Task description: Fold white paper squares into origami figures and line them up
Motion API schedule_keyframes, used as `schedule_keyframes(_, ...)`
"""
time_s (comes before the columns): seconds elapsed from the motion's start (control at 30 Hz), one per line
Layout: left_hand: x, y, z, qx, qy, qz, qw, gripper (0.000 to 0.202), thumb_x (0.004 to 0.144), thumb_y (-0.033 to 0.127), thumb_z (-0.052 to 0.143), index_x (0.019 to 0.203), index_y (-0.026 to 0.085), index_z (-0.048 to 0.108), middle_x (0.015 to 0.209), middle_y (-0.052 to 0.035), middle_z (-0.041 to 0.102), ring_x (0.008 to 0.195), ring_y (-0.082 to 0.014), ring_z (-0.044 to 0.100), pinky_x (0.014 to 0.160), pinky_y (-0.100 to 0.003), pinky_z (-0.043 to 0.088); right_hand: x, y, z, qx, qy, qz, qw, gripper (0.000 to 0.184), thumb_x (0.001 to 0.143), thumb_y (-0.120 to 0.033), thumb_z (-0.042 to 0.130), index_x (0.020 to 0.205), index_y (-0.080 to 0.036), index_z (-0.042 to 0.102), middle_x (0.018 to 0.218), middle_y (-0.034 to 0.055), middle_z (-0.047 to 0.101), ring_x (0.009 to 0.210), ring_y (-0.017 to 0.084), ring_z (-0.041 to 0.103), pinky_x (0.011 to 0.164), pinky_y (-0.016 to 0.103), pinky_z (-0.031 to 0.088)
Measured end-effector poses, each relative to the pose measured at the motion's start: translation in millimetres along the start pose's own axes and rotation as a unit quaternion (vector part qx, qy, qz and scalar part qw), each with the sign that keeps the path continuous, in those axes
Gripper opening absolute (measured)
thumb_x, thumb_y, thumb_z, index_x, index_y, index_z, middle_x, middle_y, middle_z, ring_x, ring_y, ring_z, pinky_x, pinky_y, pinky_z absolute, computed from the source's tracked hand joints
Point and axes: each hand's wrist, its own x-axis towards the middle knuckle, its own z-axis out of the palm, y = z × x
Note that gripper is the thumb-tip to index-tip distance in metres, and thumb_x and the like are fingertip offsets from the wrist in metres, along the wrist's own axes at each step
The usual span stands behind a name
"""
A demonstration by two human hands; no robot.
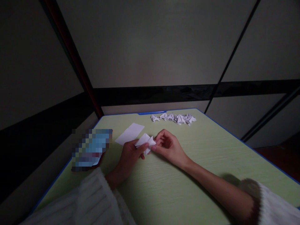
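Note:
Both of my hands pinch one partly folded white paper piece (145,142) just above a pale green table (211,162). My left hand (128,157) grips the paper's left side, thumb on top and fingers curled beneath. My right hand (169,147) pinches its right edge with curled fingers. A flat white sheet (130,133) lies on the table just behind my left hand. Both forearms rest on the tabletop in white knitted sleeves.
A row of several finished folded white paper pieces (174,118) lies along the table's far edge. A blurred blue-and-dark object (90,150) sits at the left edge. The table has a blue rim, with a wall and dark rails behind it.

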Motion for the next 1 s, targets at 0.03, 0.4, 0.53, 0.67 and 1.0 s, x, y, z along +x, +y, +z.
schedule_keyframes(0.03, 0.4, 0.2, 0.0, 0.002, 0.009, -0.002, 1.000, 0.016, 0.058, 0.026, 0.060, 0.054, 0.011, 0.058, 0.047, 0.0011, 0.056, 0.042, -0.0086, 0.046, 0.039, -0.019, 0.036, -0.5, 0.3, 0.8, -0.014, 0.002, -0.001, 1.000, 0.029, 0.051, -0.020, 0.071, 0.065, -0.015, 0.046, 0.053, -0.0061, 0.049, 0.045, 0.004, 0.043, 0.044, 0.016, 0.032)
schedule_keyframes(0.4, 0.6, 1.7, 0.9, 0.015, -0.019, -0.037, 0.999, 0.015, 0.060, 0.024, 0.060, 0.065, 0.011, 0.065, 0.057, -0.0024, 0.064, 0.055, -0.0135, 0.056, 0.047, -0.021, 0.043, 2.5, 3.3, -0.3, -0.031, 0.008, -0.007, 0.999, 0.015, 0.058, -0.022, 0.066, 0.063, -0.013, 0.055, 0.053, -0.0018, 0.055, 0.049, 0.008, 0.053, 0.050, 0.021, 0.042)
schedule_keyframes(0.53, 1.1, 0.9, 1.0, -0.001, -0.022, -0.052, 0.998, 0.017, 0.060, 0.024, 0.060, 0.068, 0.009, 0.065, 0.057, -0.0030, 0.065, 0.057, -0.0144, 0.057, 0.047, -0.021, 0.043, 1.3, 3.6, 0.7, -0.035, 0.010, -0.052, 0.998, 0.010, 0.059, -0.021, 0.065, 0.061, -0.013, 0.060, 0.064, 0.0007, 0.054, 0.051, 0.008, 0.053, 0.051, 0.022, 0.044)
schedule_keyframes(0.67, 1.3, -2.9, -0.2, -0.030, -0.050, -0.052, 0.997, 0.018, 0.063, 0.024, 0.058, 0.073, 0.010, 0.064, 0.065, -0.0039, 0.066, 0.060, -0.0138, 0.058, 0.048, -0.020, 0.043, 1.7, 4.8, -1.5, -0.046, 0.023, -0.079, 0.996, 0.003, 0.060, -0.018, 0.064, 0.060, -0.015, 0.064, 0.072, 0.0022, 0.052, 0.056, 0.008, 0.052, 0.052, 0.023, 0.045)
schedule_keyframes(1.0, 2.9, -7.7, -1.3, -0.054, -0.080, -0.073, 0.993, 0.015, 0.061, 0.022, 0.060, 0.069, 0.010, 0.062, 0.060, -0.0036, 0.064, 0.054, -0.0131, 0.058, 0.045, -0.020, 0.042, 2.3, 2.5, -7.7, -0.101, 0.008, -0.093, 0.991, 0.004, 0.063, -0.015, 0.062, 0.062, -0.018, 0.065, 0.081, 0.0038, 0.050, 0.062, 0.009, 0.049, 0.052, 0.023, 0.041)
